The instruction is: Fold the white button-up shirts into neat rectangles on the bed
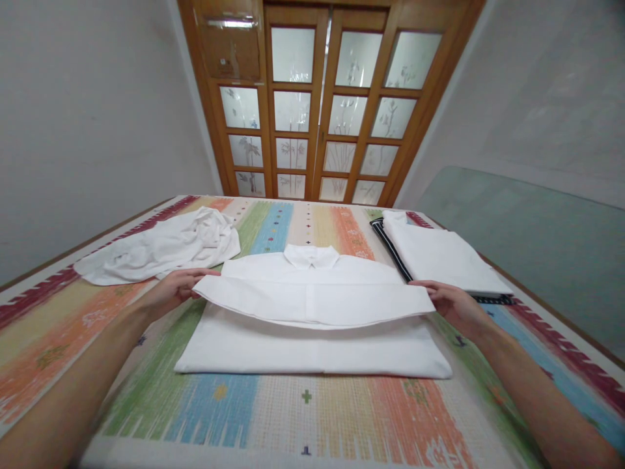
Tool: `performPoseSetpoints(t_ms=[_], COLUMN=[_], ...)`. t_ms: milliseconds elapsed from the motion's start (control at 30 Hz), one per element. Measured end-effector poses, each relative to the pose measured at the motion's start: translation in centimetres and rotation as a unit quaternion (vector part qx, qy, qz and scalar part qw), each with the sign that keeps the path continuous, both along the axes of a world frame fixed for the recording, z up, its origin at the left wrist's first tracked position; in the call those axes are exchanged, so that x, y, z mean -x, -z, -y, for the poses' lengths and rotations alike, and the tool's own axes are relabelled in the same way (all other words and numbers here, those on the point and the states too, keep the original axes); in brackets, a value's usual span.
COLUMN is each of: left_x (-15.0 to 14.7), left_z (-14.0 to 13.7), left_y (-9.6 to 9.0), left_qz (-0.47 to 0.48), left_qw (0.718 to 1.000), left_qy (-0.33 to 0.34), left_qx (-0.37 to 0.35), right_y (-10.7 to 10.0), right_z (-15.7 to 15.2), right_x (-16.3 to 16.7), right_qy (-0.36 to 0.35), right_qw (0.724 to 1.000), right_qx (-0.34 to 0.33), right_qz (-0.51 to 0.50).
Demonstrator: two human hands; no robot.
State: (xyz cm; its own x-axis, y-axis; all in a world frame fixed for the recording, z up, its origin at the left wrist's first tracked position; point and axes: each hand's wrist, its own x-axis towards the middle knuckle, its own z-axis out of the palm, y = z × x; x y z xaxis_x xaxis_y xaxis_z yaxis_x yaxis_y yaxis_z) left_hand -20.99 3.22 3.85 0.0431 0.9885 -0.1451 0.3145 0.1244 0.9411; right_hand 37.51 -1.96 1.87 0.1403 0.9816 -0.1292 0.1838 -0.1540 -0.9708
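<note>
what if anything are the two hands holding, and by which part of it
A white collared shirt: the left hand and right hand hold opposite ends of its raised flap, below the collar.

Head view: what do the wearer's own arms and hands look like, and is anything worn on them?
The left hand and right hand are ungloved. The left forearm and right forearm taper toward the wrists, with no sleeve, watch or bracelet in view. Some fingers are hidden.
</note>
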Motion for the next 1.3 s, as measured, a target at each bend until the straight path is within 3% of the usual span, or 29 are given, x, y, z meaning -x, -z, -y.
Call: performPoseSetpoints(t_ms=[100, 233, 333, 433, 500, 567, 667, 733, 933, 1067, 1300], left_x=[-0.2, -1.2, -2.1, -2.5, -2.6, -2.6, -2.6, -2.6, -2.4, -2.6, -3.4], left_z=[-1.3, -2.6, -3.6, -4.7, -5.3, -5.8, -6.3, -6.5, -6.5, -6.2, -6.0], left_y=[0.3, 0.7, 1.0, 1.4, 1.5, 1.6, 1.7, 2.0, 2.5, 2.2, 2.3], left_qz=[-0.006, -0.058, -0.076, -0.125, -0.197, -0.266, -0.324, -0.338, -0.346, -0.343, -0.360], left_qw=[0.999, 0.997, 0.995, 0.989, 0.975, 0.955, 0.938, 0.935, 0.934, 0.933, 0.926], left_qy=[0.040, 0.012, -0.017, -0.040, -0.052, -0.062, -0.065, -0.057, -0.021, -0.001, -0.024], left_qx=[-0.022, -0.046, -0.059, -0.070, -0.092, -0.115, -0.109, -0.094, -0.090, -0.114, -0.111], right_y=[0.1, 0.1, -0.2, -0.3, -0.1, 0.2, 0.6, 0.9, 1.6, 2.1, 2.5], right_z=[-1.1, -2.3, -3.0, -3.8, -4.3, -4.8, -5.4, -5.7, -6.3, -6.4, -5.9], right_x=[0.3, 1.1, 1.8, 2.4, 2.7, 2.9, 3.1, 3.4, 3.9, 3.9, 4.0], right_qy=[0.008, 0.002, 0.019, 0.067, 0.093, 0.105, 0.105, 0.092, 0.051, 0.017, 0.052], right_qw=[1.000, 0.999, 0.998, 0.997, 0.994, 0.976, 0.918, 0.889, 0.861, 0.824, 0.787], right_qx=[-0.004, -0.011, 0.019, 0.027, 0.009, -0.029, -0.088, -0.102, -0.061, -0.048, -0.025], right_qz=[-0.010, -0.041, -0.060, -0.020, 0.061, 0.188, 0.373, 0.437, 0.502, 0.564, 0.614])
